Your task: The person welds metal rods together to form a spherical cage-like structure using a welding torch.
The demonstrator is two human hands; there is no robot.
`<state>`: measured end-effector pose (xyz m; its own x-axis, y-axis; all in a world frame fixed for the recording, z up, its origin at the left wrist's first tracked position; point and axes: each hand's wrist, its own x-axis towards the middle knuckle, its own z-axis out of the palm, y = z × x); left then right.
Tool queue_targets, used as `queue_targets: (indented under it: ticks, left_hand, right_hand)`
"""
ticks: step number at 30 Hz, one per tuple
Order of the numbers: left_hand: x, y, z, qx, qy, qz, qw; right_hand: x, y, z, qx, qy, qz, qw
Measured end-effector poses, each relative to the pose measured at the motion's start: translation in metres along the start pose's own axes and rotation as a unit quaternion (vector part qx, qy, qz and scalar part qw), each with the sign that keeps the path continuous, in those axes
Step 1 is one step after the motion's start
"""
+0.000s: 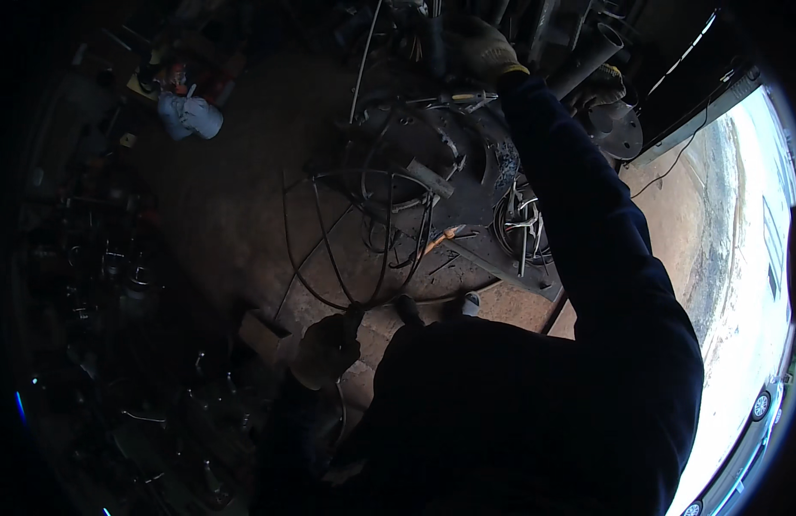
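Note:
My left hand (323,353), in a work glove, is closed around a dark cable (335,273) at the lower middle. Wide loops of that cable spread ahead of the hand, over the floor and the edge of a dark metal work surface (468,199). A length of it also hangs down behind the hand. At the far end of my outstretched right arm, my right hand (480,47) wears a pale glove with a yellow cuff. It is among pipes and metal parts; its fingers are lost in shadow, so any grip is hidden.
A metal pipe (590,60) and a round flange plate (615,131) stand right of my right hand. A short metal bar (430,178) and an orange-handled tool (439,240) lie ahead. More coiled cable (520,225) sits beneath my right arm. Dark clutter lines the left; daylight enters at right.

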<state>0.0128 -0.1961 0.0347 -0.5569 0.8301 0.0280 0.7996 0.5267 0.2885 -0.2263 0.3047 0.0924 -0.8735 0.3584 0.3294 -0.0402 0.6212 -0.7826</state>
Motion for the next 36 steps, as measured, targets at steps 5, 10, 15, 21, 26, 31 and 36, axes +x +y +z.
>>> queue_targets:
  ticks: [5,10,15,21,26,31,36]
  left_hand:
    - [-0.028,-0.009,0.005,-0.077,0.023,-0.029,0.996]
    - [-0.031,-0.03,-0.011,-0.001,0.058,-0.023,0.998]
    - [-0.031,-0.07,-0.009,-0.462,0.11,-0.289,0.831]
    - [-0.003,-0.141,-0.02,-0.512,0.154,-0.234,0.812]
    - [0.015,-0.188,-0.041,-0.591,0.107,-0.297,0.743]
    - [0.034,-0.221,-0.06,-0.542,0.073,-0.276,0.79]
    - [0.042,-0.239,-0.063,-0.575,0.079,-0.246,0.776]
  right_hand:
    - [0.095,0.014,0.027,-0.367,0.042,-0.261,0.892]
    - [0.105,-0.003,0.05,-0.353,-0.002,-0.132,0.926]
    - [0.104,-0.019,0.052,-0.268,-0.002,0.03,0.963]
    - [0.106,-0.019,0.054,-0.26,0.032,0.036,0.964]
    - [0.112,-0.046,0.05,-0.241,0.086,0.037,0.966]
    - [0.123,-0.108,0.042,-0.224,0.097,0.05,0.968]
    - [0.149,-0.148,0.033,-0.045,0.119,0.06,0.99]
